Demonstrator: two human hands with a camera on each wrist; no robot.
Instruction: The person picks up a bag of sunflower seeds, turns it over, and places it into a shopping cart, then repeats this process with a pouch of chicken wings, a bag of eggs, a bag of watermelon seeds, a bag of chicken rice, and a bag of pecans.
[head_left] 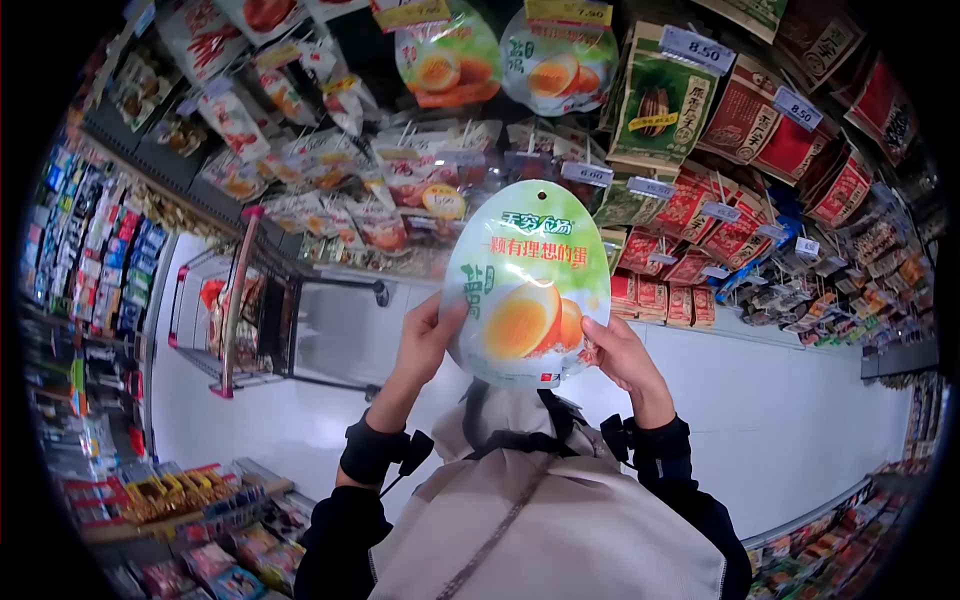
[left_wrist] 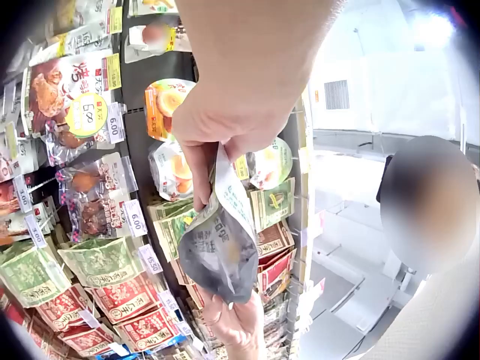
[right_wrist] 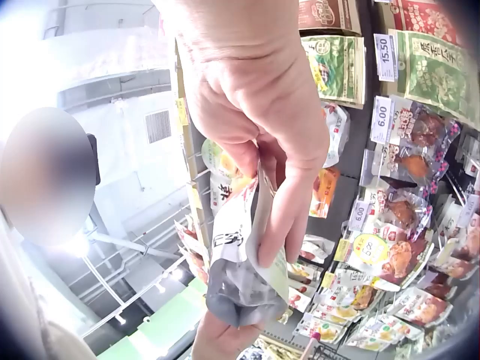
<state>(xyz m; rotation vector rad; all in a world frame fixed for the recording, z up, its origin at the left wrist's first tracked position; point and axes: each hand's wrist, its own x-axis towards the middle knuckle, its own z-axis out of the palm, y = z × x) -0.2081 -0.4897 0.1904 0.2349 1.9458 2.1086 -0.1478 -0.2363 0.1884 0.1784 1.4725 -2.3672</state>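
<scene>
An egg-shaped green and white package [head_left: 530, 290] with egg pictures on its front is held upright before the chest in the head view. My left hand [head_left: 425, 340] pinches its left edge, thumb on the front. On the lower right edge my right hand [head_left: 625, 360] pinches it the same way. In the left wrist view the left hand [left_wrist: 236, 112] grips one edge of the package [left_wrist: 221, 247], the other hand at its far end. The right wrist view has the right hand [right_wrist: 262, 120] with thumb and fingers on either side of the package [right_wrist: 247, 277].
Shelves of hanging snack packs [head_left: 660, 100] with price tags stand ahead. Two similar egg-shaped packs [head_left: 447, 60] hang at the top. A shopping cart [head_left: 232, 310] with goods stands on the pale floor [head_left: 800, 430] at the left. More shelves [head_left: 190, 500] line the lower left.
</scene>
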